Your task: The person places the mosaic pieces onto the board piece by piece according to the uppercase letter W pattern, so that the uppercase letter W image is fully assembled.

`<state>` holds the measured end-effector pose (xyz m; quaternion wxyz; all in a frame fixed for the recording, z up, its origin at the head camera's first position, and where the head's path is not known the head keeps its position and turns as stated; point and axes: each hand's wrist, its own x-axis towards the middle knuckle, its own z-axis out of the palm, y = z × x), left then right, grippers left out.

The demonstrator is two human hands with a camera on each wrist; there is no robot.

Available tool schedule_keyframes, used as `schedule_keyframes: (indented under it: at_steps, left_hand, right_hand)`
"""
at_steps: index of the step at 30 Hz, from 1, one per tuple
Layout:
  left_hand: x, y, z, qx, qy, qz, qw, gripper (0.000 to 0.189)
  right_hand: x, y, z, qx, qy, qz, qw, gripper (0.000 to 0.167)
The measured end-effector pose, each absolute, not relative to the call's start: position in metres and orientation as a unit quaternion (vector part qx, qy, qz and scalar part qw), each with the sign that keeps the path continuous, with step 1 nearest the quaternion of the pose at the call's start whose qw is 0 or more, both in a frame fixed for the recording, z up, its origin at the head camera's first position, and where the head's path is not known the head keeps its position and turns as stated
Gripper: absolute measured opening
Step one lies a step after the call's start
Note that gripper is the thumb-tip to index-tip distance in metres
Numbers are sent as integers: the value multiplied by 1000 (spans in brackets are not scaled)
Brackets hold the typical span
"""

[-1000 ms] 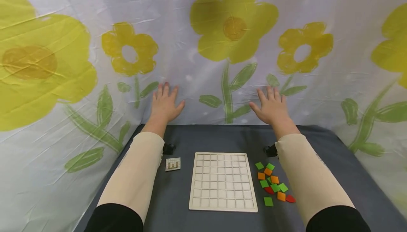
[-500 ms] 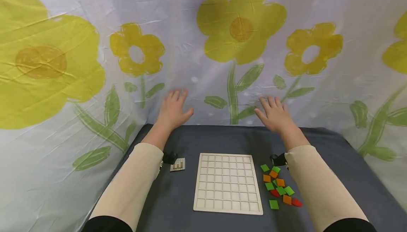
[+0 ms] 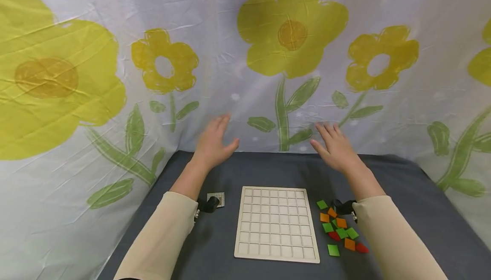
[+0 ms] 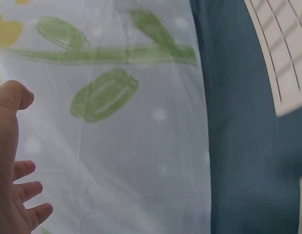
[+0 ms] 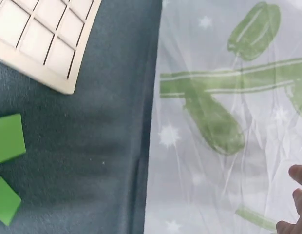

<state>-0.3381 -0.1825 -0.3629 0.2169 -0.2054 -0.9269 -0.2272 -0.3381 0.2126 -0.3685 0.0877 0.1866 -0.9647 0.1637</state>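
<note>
Both hands are raised over the far part of the table, holding nothing. The left hand [image 3: 214, 143] has its fingers extended and its thumb spread toward the middle; its fingers also show at the edge of the left wrist view. Opposite it, the right hand [image 3: 336, 147] is held with straight fingers and thumb apart. Between and below them lies a pale wooden grid board [image 3: 276, 224] with square cells that hold no tiles. Right of the board is a loose group of green tiles [image 3: 333, 250], orange tiles [image 3: 349, 244] and red pieces [image 3: 362, 248], partly hidden by the right wrist's camera.
A small patterned card [image 3: 220, 196] lies left of the board, partly covered by the left wrist's camera [image 3: 210, 204]. Dark grey cloth [image 3: 215, 246] covers the table. Behind it hangs a white curtain [image 3: 230, 79] printed with yellow flowers.
Both hands have drawn back and down from the curtain toward the body, and the left has moved inward. The head view has shifted slightly, so the board appears farther right.
</note>
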Motion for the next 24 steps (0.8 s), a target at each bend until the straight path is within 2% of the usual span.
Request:
schedule_keyframes:
  at_steps: [5, 10, 17, 24]
  left_hand:
    - [-329, -174, -372, -259, -899, -274, 221, 79]
    - [-318, -171, -384, -288, -876, -308, 232, 80]
    - [-295, -163, -405, -269, -865, -379, 189, 79]
    - [-281, -163, -422, -280, -844, -424, 173, 81]
  right_hand:
    - [-329, 215, -380, 214, -952, 183, 121, 71]
    - [-314, 215, -389, 224, -940, 226, 121, 67]
    - [-289, 214, -406, 182, -928, 297, 131, 54]
    - [-274, 217, -426, 170, -917, 322, 163, 44]
